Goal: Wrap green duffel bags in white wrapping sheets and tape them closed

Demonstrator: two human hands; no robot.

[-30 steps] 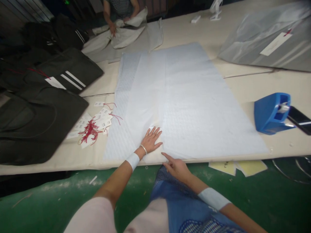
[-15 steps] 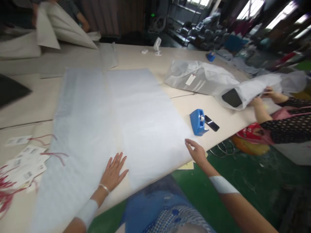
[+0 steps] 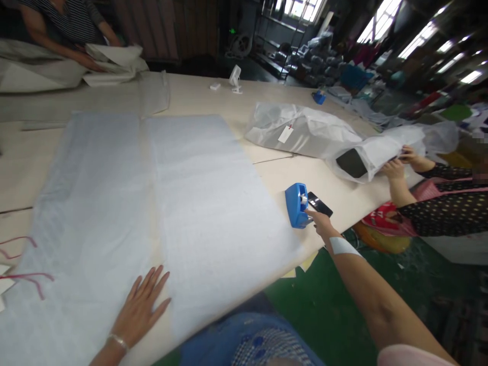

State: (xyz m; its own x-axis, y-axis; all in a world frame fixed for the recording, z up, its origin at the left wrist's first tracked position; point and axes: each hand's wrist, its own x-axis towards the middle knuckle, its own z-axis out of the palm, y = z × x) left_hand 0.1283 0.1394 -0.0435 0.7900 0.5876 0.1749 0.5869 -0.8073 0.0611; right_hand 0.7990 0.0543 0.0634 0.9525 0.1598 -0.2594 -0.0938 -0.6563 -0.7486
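My left hand (image 3: 142, 305) lies flat with fingers spread, over the gap between two pale bluish sheets near the table's front edge. One sheet (image 3: 102, 188) stretches out on the left, the other sheet (image 3: 206, 203) on the right. My right hand (image 3: 321, 222) is at the front of a blue tape dispenser (image 3: 295, 206), index finger stretched towards its tape roll. The other fingers are partly hidden, and no held tape can be made out. Just behind that hand lies a black phone (image 3: 320, 204).
A co-worker's hands (image 3: 398, 162) hold a dark item in a clear plastic bag (image 3: 366, 152) on the right. Another person (image 3: 68, 30) handles grey-beige material (image 3: 110, 63) at the far left. A white clip-like stand (image 3: 235, 80) and a second blue dispenser (image 3: 318, 96) stand at the back.
My right hand has moved from the right sheet's corner to the blue tape dispenser. My left hand stays flat by the gap. The view has shifted right, and the far person's material is lowered.
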